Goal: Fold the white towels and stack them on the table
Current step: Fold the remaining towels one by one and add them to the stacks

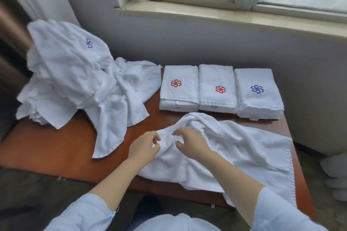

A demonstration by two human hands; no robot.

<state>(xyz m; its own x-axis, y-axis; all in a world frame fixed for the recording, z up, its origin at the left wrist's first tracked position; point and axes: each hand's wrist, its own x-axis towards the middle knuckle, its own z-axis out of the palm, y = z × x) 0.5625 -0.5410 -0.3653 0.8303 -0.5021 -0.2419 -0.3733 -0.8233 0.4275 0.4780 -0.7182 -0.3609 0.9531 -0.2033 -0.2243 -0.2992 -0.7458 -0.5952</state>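
**Hands gather a crumpled towel**

Left hand (144,148) and right hand (191,142), fingers half-curled, pinch the bunched towel (244,157) lying on the table (56,146). Beyond the towel sit three folded stacks (217,88), and left of it a heap (75,80). The towel's overhanging corner could drag it off.

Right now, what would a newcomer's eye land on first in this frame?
First, the row of folded towels along the far edge of the table: two bear red flower emblems, the rightmost a blue one. To their left rises a big heap of unfolded towels. In front, the left hand and right hand pinch a crumpled loose towel.
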